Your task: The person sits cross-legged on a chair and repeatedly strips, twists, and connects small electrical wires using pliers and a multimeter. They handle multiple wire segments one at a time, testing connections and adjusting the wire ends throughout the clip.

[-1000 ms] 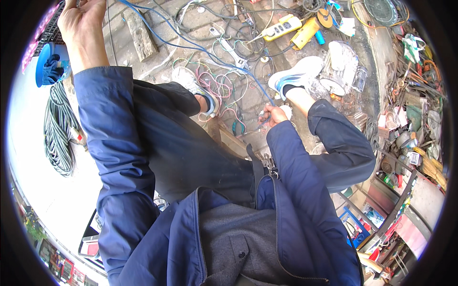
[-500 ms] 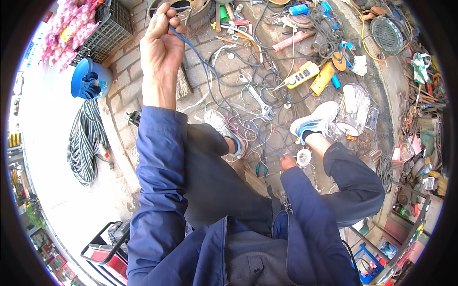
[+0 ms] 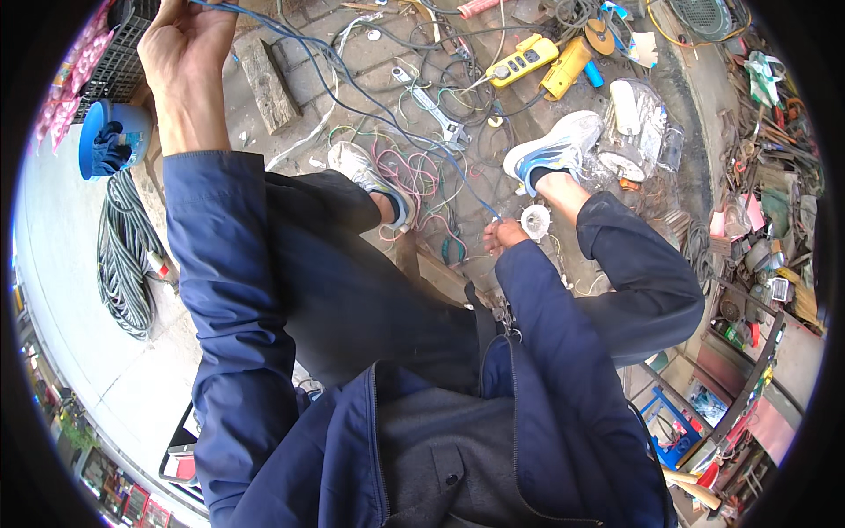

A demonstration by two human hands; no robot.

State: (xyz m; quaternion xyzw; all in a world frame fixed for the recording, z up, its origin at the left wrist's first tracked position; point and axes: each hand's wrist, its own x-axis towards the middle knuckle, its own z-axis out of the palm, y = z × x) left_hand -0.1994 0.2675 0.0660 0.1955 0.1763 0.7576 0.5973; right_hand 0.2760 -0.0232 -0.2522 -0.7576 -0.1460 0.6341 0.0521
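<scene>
A blue wire (image 3: 476, 197) stretches across the view between my two hands. My left hand (image 3: 187, 66), raised at the upper left, is closed on it, though the fingertips run off the top edge. Lower down, between my shoes, my right hand (image 3: 504, 236) pinches the wire near my knee. A white round fitting (image 3: 535, 222) lies right beside those fingers. Pink and green thin wires (image 3: 400, 167) are tangled on the ground by my left shoe. Above them lies an adjustable wrench (image 3: 431, 107).
A yellow power strip (image 3: 525, 62) and a yellow tool (image 3: 566, 70) lie beyond my right shoe. To the left are a wooden block (image 3: 268, 86), a blue bucket (image 3: 91, 145) and a coiled cable (image 3: 123, 255). Piled scrap (image 3: 779, 211) lines the right side.
My left hand has moved left and up, drawing the blue wire out into a longer span. My right hand stays on the wire. The whole view has shifted.
</scene>
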